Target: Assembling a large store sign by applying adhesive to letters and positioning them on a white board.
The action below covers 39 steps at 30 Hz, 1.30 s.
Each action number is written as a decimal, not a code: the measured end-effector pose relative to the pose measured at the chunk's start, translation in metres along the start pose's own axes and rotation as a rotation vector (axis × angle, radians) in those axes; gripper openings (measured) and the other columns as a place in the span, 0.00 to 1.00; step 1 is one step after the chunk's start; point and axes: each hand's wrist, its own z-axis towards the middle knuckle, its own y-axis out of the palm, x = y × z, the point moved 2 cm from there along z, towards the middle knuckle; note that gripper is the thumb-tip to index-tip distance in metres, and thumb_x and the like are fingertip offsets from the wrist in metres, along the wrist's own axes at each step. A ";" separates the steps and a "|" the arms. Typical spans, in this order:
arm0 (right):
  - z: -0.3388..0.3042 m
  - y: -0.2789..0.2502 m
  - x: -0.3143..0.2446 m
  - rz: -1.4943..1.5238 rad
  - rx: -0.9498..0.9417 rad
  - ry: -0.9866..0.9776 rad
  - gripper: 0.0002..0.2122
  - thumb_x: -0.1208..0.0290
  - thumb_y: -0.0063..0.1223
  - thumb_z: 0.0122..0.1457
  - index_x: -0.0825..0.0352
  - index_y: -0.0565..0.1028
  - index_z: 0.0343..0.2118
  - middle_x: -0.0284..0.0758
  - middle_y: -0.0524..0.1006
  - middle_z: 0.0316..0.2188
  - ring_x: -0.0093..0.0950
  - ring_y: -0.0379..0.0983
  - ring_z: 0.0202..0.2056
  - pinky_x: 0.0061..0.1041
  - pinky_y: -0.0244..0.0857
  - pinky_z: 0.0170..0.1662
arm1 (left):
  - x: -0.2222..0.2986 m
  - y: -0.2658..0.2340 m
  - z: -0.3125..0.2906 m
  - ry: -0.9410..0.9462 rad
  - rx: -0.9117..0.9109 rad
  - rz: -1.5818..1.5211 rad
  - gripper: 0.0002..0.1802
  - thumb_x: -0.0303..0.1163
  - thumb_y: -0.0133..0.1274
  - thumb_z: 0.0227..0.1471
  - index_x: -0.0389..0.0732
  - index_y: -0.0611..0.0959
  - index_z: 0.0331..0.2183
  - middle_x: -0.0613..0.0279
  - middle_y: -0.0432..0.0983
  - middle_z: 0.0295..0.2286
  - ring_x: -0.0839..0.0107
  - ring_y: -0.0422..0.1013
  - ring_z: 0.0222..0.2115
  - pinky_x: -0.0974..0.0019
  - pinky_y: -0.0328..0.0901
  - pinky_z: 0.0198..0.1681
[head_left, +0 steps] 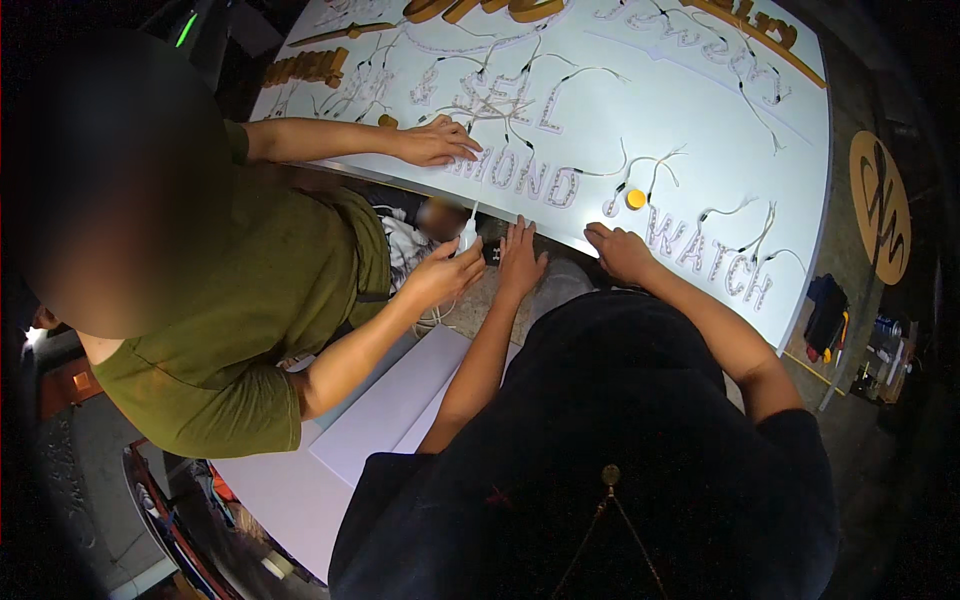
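Panel [640, 115], near edge under slightly spread left fingers [516, 236], curled right fingers [598, 234], grip unclear

Head view: left fisheye, worn on the head, facing steeply downward
Nearest: wearer's black shirt [600, 410], lower edge
Farther: white surface [690, 130], upper half

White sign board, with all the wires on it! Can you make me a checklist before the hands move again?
1. Left hand open at the edge of the white sign board: ok.
2. Right hand free of small parts: cannot tell, its fingers are curled.
3. White pointed tool well away from the left hand: not ok, the co-worker's hand holds it close by.
4. Tool switched off: cannot tell.
5. Wires tidy: not ok, many sprawl across the letters.
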 end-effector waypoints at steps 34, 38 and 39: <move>-0.002 -0.004 -0.003 0.041 -0.043 0.006 0.26 0.75 0.51 0.48 0.68 0.62 0.53 0.37 0.63 0.52 0.39 0.73 0.33 0.35 0.68 0.35 | 0.011 -0.014 0.055 0.094 -0.013 0.275 0.32 0.46 0.50 0.50 0.38 0.67 0.53 0.53 0.59 0.55 0.54 0.49 0.59 0.43 0.41 0.60; 0.000 -0.007 -0.004 0.039 -0.080 0.023 0.26 0.75 0.52 0.48 0.69 0.62 0.53 0.37 0.63 0.52 0.39 0.72 0.34 0.36 0.68 0.36 | 0.011 -0.011 0.053 0.082 -0.001 0.271 0.34 0.47 0.51 0.48 0.37 0.68 0.52 0.52 0.60 0.55 0.54 0.51 0.58 0.43 0.41 0.59; 0.000 -0.008 -0.006 0.046 -0.096 0.032 0.26 0.74 0.52 0.48 0.69 0.62 0.53 0.37 0.63 0.52 0.39 0.72 0.35 0.36 0.68 0.37 | 0.011 -0.011 0.055 0.082 0.000 0.273 0.34 0.47 0.51 0.48 0.37 0.68 0.52 0.52 0.60 0.55 0.54 0.51 0.58 0.43 0.41 0.59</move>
